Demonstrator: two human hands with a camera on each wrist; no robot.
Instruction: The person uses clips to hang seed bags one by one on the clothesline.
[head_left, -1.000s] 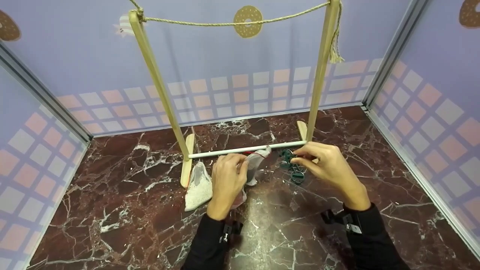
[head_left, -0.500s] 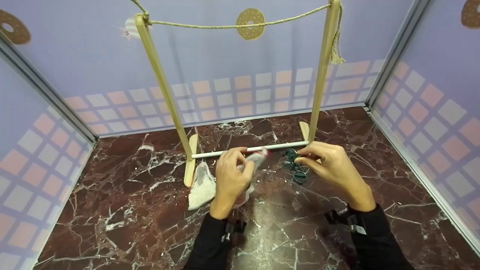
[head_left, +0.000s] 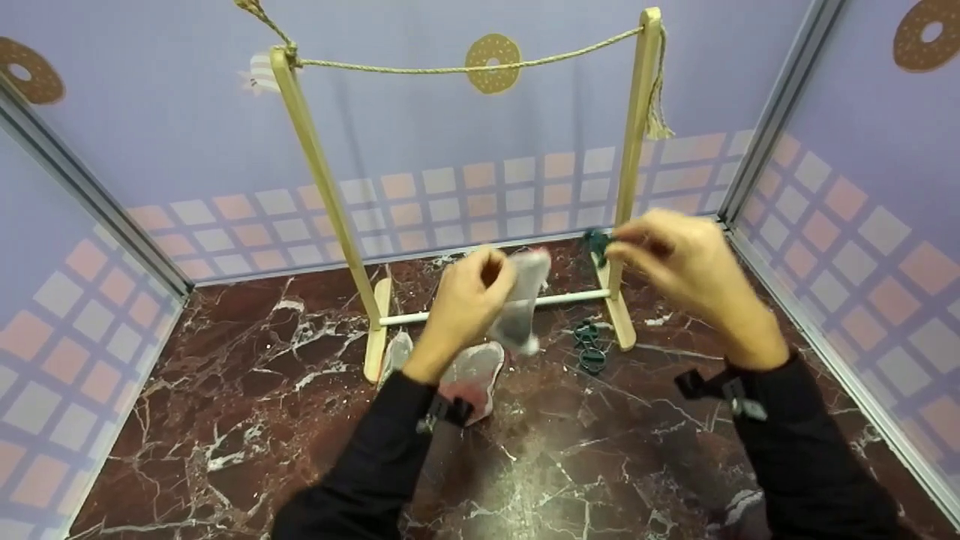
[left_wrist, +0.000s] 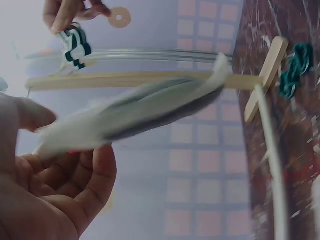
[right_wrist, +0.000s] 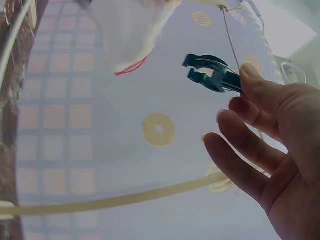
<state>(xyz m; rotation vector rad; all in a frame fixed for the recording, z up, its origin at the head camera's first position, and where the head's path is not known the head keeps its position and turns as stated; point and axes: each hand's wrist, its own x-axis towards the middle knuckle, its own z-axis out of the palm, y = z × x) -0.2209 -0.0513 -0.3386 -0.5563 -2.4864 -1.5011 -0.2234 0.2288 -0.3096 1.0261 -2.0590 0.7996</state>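
Note:
My left hand (head_left: pixel 471 304) pinches a small white-and-grey sock (head_left: pixel 519 300) at one end and holds it off the floor. The sock is blurred in the left wrist view, and a red thread edge shows in the right wrist view. My right hand (head_left: pixel 686 270) pinches a dark green clothespin (right_wrist: pixel 212 72) between thumb and forefinger, near the right post. In the right wrist view its toothed jaws look parted, with nothing between them. Another sock (head_left: pixel 476 379), pinkish and grey, lies below the left hand. A third pale sock (head_left: pixel 396 352) is partly hidden behind the left arm.
A wooden stand rises ahead, with a left post (head_left: pixel 322 180), a right post (head_left: pixel 634 150) and a white bottom bar (head_left: pixel 570 298). A sagging rope (head_left: pixel 420 70) joins the post tops. Several green clothespins (head_left: pixel 590 349) lie on the marble-patterned surface (head_left: pixel 285 442). Printed walls enclose it.
Both hands have risen, the left with the sock and the right with the clothespin, which has left the pile of clothespins. The pinkish sock is now more exposed.

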